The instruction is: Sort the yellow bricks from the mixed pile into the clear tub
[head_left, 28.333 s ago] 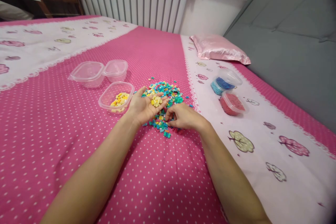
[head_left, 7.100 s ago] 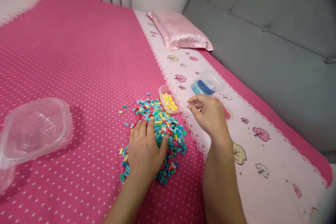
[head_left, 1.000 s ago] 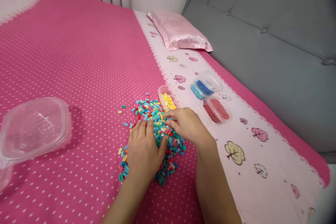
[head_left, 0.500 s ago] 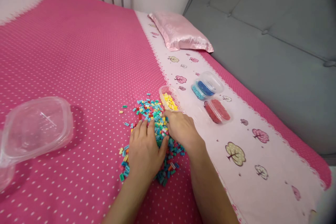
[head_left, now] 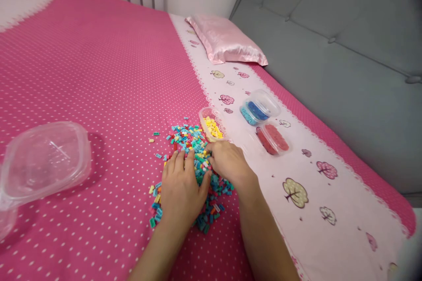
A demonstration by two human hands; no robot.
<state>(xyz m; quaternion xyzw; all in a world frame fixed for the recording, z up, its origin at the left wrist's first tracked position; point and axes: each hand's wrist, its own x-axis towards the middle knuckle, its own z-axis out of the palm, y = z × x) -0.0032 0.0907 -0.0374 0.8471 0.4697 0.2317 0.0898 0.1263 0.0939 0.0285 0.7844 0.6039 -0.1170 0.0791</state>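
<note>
Bricks (head_left: 189, 135) lie below mid-frame, under the flat-fingered left hand (head_left: 182, 189) and curled right hand (head_left: 230, 161), whose grip I cannot tell.

On the bed (head_left: 108, 74) lies a pile of bricks (head_left: 200, 164), a tub (head_left: 211, 111) just beside it at one o'clock, more tubs (head_left: 267, 101) at two before the headboard (head_left: 329, 39), a box (head_left: 46, 162) at nine and, well beyond, a pillow (head_left: 227, 39) past twelve.

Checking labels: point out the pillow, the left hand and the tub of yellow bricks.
Pillow (head_left: 227, 40): head view, middle of its top.
Left hand (head_left: 182, 186): head view, back of the hand.
Tub of yellow bricks (head_left: 209, 113): head view, bare far wall.
</note>
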